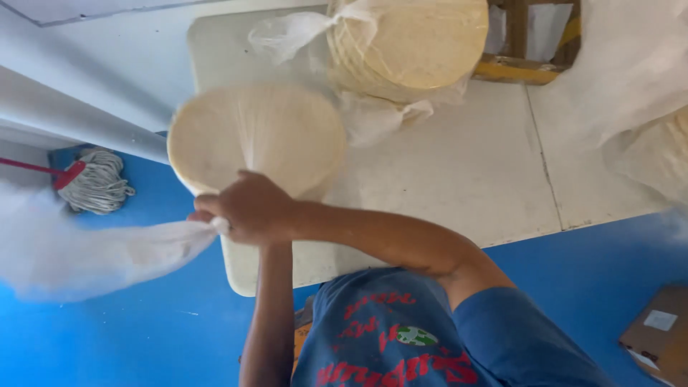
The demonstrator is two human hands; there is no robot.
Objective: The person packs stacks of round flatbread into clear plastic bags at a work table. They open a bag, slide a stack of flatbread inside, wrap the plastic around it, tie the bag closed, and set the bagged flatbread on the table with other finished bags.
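My right hand (249, 209) is closed in a fist around the gathered neck of the thin plastic bag (107, 251), which streams out to the side past the corner of the white table (459, 172), blurred and loose. My left hand comes up from below and is hidden beneath the right one; only its forearm (269, 315) shows, so I cannot tell whether those fingers are gripping the plastic too or just steadying it. The stack of tortillas (258, 136) I'm working on lies flat at the table's corner, just beyond my knuckles, with the film already drawn over it. As I judge it, the stack is in and the mouth is gathered, but I see no knot in it yet, so the closing is what's left. Further back on the table sits another bagged stack (416, 43) with its plastic already tied in a knot at the top, which looks finished. More filmy plastic (638, 93) hangs at the far right. Down on the blue floor (158, 330) are a mop head (97, 183) and a cardboard box (659, 337)
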